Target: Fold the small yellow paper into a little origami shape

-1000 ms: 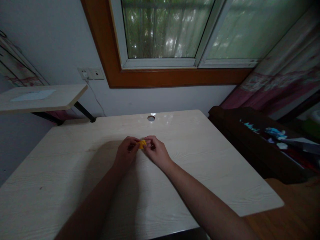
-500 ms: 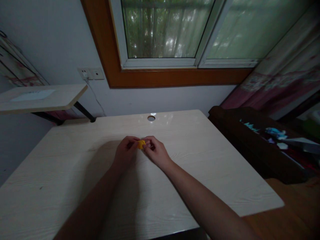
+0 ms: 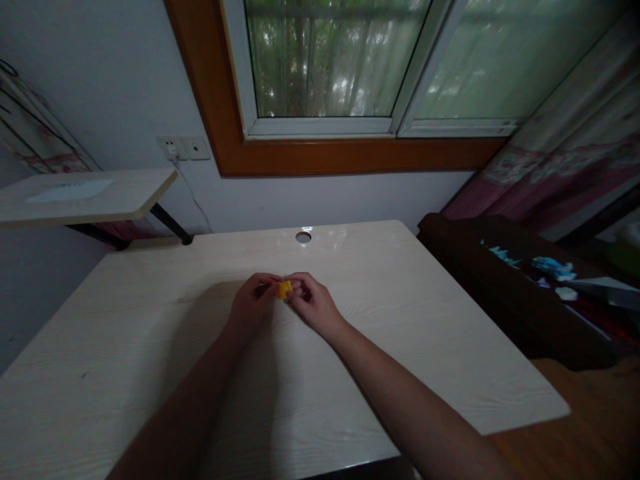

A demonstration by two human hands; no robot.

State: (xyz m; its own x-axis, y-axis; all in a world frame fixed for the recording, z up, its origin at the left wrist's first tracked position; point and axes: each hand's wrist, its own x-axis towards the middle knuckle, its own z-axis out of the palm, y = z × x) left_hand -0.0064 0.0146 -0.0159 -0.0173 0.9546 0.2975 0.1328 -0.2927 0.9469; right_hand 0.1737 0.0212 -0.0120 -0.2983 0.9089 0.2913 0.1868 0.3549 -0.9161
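Head view: left hand (image 3: 249, 300) faces right hand (image 3: 316, 301); both pinch yellow piece (image 3: 284, 289).

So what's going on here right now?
A person is holding a small yellow piece in the fingertips of both hands, the left hand at one side of it and the right hand at the other. The hands are over the table, nearer than its round hole. The piece is too small to tell exactly what it is.
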